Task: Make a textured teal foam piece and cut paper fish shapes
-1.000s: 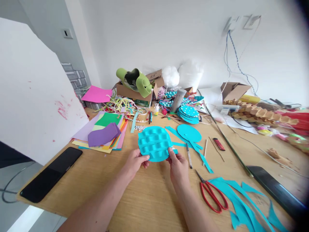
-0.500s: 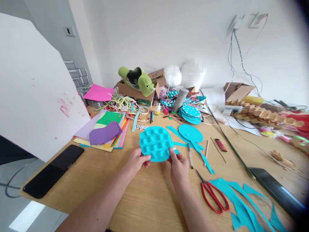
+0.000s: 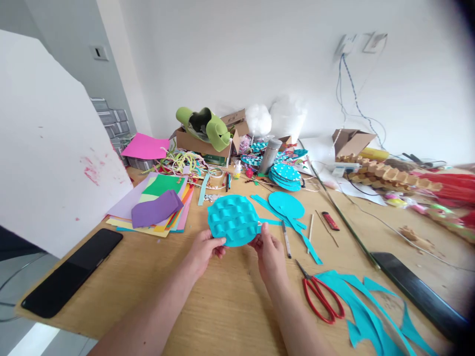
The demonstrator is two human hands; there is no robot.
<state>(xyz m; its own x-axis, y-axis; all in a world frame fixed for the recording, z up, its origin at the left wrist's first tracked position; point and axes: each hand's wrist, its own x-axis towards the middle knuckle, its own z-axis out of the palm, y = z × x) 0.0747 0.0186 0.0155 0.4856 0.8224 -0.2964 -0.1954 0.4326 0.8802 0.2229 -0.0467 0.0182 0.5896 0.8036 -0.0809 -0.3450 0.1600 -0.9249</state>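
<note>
A round turquoise paper piece [image 3: 234, 220] with raised rows of woven strips is held up over the wooden table. My left hand [image 3: 206, 251] pinches its lower left edge, thumb on top. At its right edge my right hand [image 3: 270, 252] is closed on a short strip end there, thumb uppermost; the fingertips behind the paper are hidden. Just beyond lie a plain turquoise paper disc [image 3: 287, 204] and loose turquoise strips [image 3: 310, 247]. A pen [image 3: 286, 240] rests right of my right hand, and red-handled scissors [image 3: 322, 299] lie nearer me.
Turquoise paper scraps [image 3: 371, 316] and a dark phone-like slab [image 3: 413, 287] lie at the right. On the left are a black phone [image 3: 72, 272] and stacked coloured paper [image 3: 158, 207]. A metal flask [image 3: 270, 155] and a cardboard box [image 3: 196, 143] stand at the back.
The view has shifted slightly to the right. The woven piece is tilted a little differently, and my right thumb has moved off its face to the strip at its edge.
</note>
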